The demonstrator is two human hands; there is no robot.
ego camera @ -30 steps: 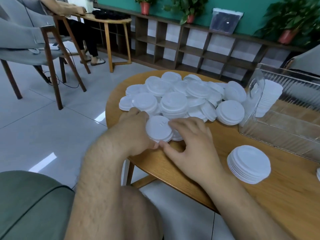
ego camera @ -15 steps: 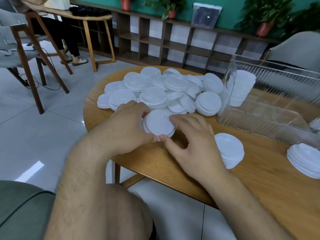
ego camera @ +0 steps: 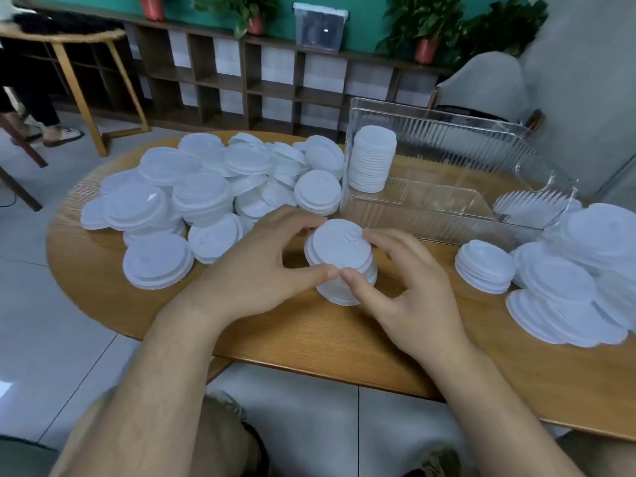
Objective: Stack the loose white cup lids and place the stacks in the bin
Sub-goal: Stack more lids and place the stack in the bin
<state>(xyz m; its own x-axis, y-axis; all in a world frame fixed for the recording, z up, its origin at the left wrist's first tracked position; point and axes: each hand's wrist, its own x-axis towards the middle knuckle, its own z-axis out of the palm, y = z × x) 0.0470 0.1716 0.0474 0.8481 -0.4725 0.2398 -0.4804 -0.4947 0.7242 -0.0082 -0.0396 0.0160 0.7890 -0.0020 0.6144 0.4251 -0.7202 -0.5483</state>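
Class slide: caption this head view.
Left hand and right hand grip a white lid stack near the clear bin.

Left hand, right hand, gripping lid stack

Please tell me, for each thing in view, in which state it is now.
Left hand: grips the lid stack.
Right hand: grips the lid stack too.
Lid stack: neat, between both hands, outside the bin.
Bin: holds one upright stack.
Loose lids: heaped on the table.
Small stack: standing on the table, outside the bin.
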